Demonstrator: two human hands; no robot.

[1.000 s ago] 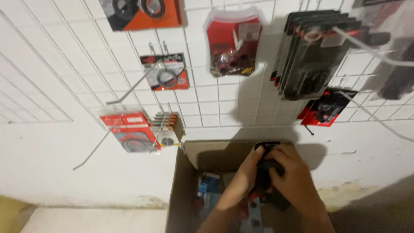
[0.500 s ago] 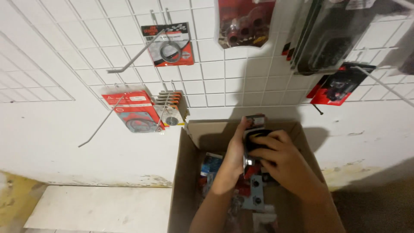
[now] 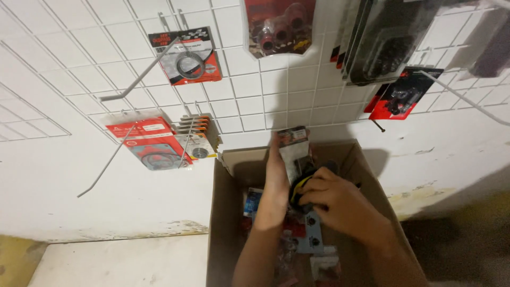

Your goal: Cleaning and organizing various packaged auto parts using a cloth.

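Both hands are held over an open cardboard box (image 3: 228, 223) on the floor by the wall. L hand (image 3: 277, 175) is closed on a flat blister pack (image 3: 294, 151), fingers wrapped up its left edge; pack is held upright, long axis approx. vertical, top end pointed up toward the white wire grid panel (image 3: 244, 101), face turned to the right. R hand (image 3: 340, 204) is curled around a dark, rounded item w/ yellow trim (image 3: 300, 188); how tightly it is gripped cannot be told, since most of the item is covered by the fingers. Pack is seen just above and left of the R hand, its lower end touching or nearly touching the dark item.

Box is filled w/ small packaged parts (image 3: 311, 244), red and grey. Red carded packs (image 3: 151, 143) are hung on grid hooks, upper left. A black-and-red pack (image 3: 401, 95) is hung at right.
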